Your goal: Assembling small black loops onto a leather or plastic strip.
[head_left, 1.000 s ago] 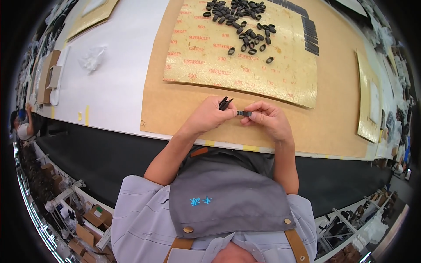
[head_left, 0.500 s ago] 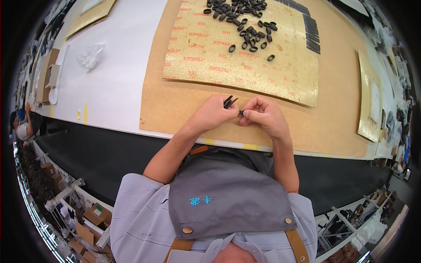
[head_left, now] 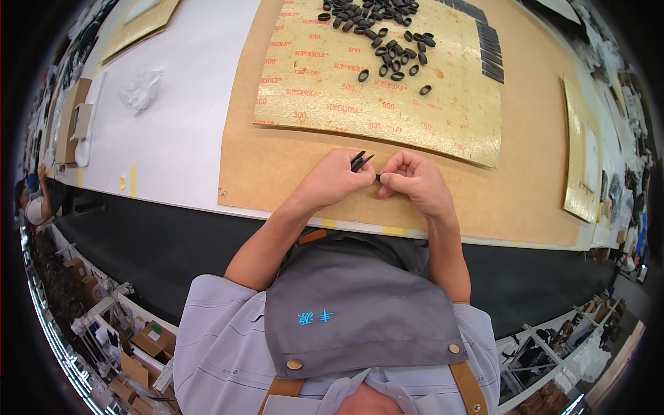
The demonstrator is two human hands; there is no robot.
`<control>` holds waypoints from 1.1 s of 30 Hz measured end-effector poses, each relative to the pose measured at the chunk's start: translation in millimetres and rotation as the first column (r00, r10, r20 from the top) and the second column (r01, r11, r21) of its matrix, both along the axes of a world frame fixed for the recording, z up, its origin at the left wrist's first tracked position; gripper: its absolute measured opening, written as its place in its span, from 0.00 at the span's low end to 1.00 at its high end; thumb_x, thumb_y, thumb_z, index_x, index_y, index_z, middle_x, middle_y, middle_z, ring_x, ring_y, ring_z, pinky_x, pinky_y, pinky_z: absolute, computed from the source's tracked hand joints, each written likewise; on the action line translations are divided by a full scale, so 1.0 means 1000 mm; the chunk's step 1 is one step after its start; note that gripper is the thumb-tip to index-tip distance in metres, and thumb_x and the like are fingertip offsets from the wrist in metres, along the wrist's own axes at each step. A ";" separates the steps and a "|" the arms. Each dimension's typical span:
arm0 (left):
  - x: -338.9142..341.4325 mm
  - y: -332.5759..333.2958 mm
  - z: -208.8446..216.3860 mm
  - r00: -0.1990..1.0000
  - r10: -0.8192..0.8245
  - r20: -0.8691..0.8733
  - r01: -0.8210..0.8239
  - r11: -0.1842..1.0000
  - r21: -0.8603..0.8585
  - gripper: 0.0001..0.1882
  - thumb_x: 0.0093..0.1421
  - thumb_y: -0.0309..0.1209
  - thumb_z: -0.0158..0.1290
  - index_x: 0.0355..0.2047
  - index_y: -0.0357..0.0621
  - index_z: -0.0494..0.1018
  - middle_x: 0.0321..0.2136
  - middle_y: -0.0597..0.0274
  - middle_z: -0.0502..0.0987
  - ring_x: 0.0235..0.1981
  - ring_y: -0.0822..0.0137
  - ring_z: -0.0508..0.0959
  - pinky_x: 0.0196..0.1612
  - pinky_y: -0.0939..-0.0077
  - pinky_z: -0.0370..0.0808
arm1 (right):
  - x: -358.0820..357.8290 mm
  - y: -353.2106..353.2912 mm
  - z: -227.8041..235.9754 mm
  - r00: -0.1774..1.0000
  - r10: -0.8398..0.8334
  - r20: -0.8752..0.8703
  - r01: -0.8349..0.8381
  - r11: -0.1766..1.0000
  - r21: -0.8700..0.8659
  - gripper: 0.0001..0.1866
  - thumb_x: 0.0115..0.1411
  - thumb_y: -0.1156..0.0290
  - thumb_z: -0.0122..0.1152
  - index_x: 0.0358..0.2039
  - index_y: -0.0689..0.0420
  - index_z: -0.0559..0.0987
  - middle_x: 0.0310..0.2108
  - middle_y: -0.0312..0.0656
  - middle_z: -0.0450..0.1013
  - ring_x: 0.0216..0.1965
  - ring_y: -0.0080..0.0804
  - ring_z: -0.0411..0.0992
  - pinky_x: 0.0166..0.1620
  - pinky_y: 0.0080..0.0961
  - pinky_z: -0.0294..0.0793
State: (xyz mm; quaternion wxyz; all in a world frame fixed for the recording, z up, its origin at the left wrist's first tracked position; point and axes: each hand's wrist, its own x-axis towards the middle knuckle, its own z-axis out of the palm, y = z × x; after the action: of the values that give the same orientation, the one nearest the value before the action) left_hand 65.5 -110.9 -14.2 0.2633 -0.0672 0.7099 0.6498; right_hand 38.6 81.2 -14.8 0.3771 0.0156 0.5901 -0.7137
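Note:
My left hand is closed around several short black strips, whose ends stick up past the thumb. Close to its right, my right hand pinches a small dark piece between thumb and finger. That piece bridges the gap between both hands; most of it is covered by fingertips, and it looks like the end of a strip. Ahead of my hands, a gold printed board carries a loose heap of small black oval loops. A row of flat black strips lies along the board's right edge.
Under the board lies a brown sheet on a white table. A crumpled plastic bag and a cardboard box are at left. Another gold board stands at right. A person shows at the far left.
Both hands keep nearly the same place and grip. The small piece between them shows slightly differently, and the whole view has shifted a little.

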 end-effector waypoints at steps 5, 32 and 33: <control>0.004 0.000 -0.001 1.000 0.000 -0.014 0.000 1.000 0.006 0.09 0.50 0.31 0.52 0.18 0.40 0.69 0.14 0.73 0.64 0.18 0.82 0.61 0.20 0.81 0.59 | 0.003 0.000 0.000 1.000 0.011 -0.001 -0.011 1.000 0.011 0.05 0.53 0.79 0.59 0.29 0.63 0.72 0.25 0.39 0.72 0.26 0.22 0.74 0.33 0.19 0.77; 0.011 0.003 -0.023 0.928 -0.056 -0.369 0.064 0.998 0.010 0.10 0.49 0.31 0.53 0.25 0.35 0.70 0.16 0.60 0.69 0.21 0.73 0.67 0.25 0.73 0.66 | 0.013 0.000 0.013 0.938 0.247 -0.244 -0.155 0.926 0.344 0.11 0.57 0.68 0.53 0.20 0.58 0.72 0.15 0.32 0.67 0.10 0.15 0.59 0.14 0.13 0.59; 0.012 0.000 -0.017 0.924 -0.045 -0.380 0.049 0.999 0.002 0.10 0.49 0.31 0.53 0.25 0.35 0.70 0.16 0.60 0.69 0.21 0.73 0.67 0.25 0.73 0.66 | 0.014 -0.001 0.010 0.931 0.259 -0.257 -0.164 0.926 0.340 0.11 0.57 0.68 0.53 0.20 0.58 0.72 0.15 0.32 0.67 0.10 0.15 0.59 0.14 0.13 0.59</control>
State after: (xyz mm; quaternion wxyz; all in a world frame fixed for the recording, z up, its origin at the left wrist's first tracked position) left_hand 77.7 -111.1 -31.1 0.1368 0.0784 0.7449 0.6483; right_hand 52.7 80.1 -4.5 0.3525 -0.0969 0.7436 -0.5599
